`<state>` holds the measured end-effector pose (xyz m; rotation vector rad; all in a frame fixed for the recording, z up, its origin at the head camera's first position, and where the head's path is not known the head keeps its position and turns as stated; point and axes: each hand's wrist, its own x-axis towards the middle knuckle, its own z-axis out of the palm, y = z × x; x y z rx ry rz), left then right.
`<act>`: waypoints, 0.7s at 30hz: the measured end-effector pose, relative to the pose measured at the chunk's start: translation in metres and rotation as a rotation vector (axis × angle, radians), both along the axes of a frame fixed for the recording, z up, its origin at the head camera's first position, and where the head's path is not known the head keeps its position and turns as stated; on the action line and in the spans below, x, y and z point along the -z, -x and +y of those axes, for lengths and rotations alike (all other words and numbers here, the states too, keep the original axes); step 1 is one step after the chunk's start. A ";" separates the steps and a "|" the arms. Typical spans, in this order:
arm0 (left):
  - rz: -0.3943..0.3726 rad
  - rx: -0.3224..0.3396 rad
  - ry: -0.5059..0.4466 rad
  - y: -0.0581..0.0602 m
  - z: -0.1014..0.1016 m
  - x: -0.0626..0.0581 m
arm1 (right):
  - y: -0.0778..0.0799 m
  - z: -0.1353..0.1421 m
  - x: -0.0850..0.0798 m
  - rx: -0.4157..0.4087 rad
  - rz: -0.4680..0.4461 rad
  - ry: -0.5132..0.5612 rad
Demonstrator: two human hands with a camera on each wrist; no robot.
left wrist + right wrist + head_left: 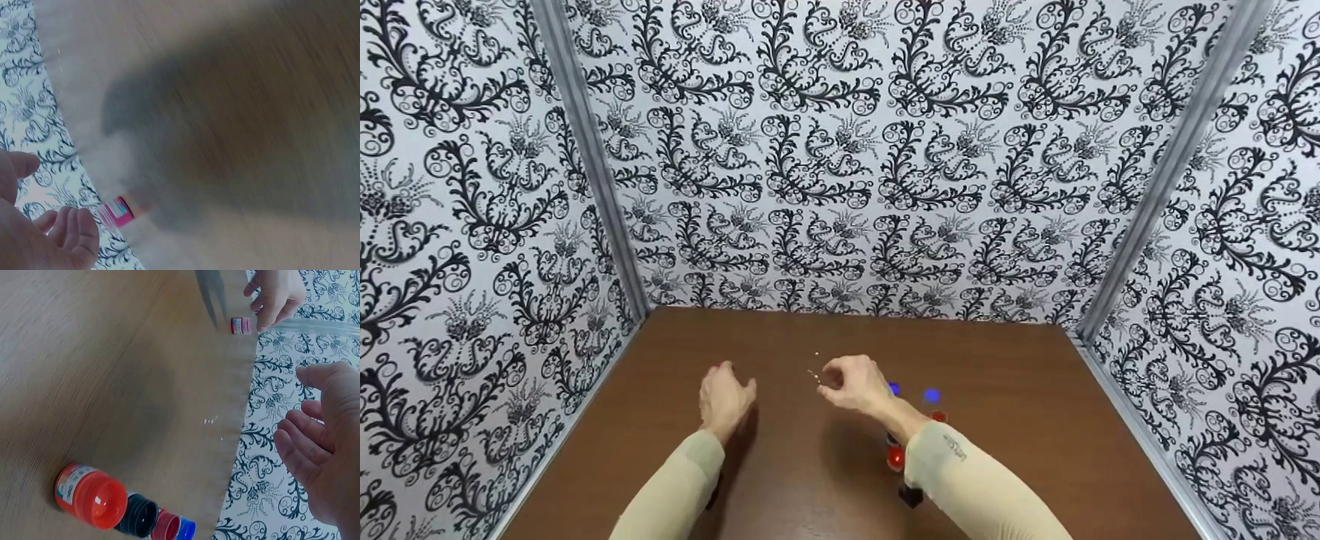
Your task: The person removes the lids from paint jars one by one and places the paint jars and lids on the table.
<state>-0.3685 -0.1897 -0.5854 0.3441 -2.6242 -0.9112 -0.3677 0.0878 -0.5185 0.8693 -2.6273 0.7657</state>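
In the head view, my left hand (725,397) hovers over the left side of the brown table, fingers loosely bent, holding nothing. Close to its fingertips is a small pink jar (116,212) with a pale label, seen in the left wrist view and, near that hand, in the right wrist view (241,325). My right hand (859,384) is above the middle of the table, thumb and fingers curved apart around an empty gap. Below and beside its forearm stand small jars: an orange-red jar (93,498), a black jar (139,515), a dark red jar (165,525) and a blue jar (186,529).
Several small white specks (211,420) lie on the table near its far edge. Two blue round tops (932,394) show beside the right forearm, which partly hides the jars. Patterned walls (840,150) enclose the brown table (802,472) at the back and sides.
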 end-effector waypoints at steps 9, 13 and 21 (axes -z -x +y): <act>-0.025 -0.085 -0.069 0.011 -0.025 0.011 | -0.003 -0.015 0.001 0.003 -0.051 -0.034; -0.075 -0.101 -0.122 0.014 -0.033 0.014 | -0.004 -0.020 0.002 0.004 -0.082 -0.044; -0.140 -0.149 -0.188 0.022 -0.045 0.021 | -0.008 -0.029 0.002 0.009 -0.074 -0.047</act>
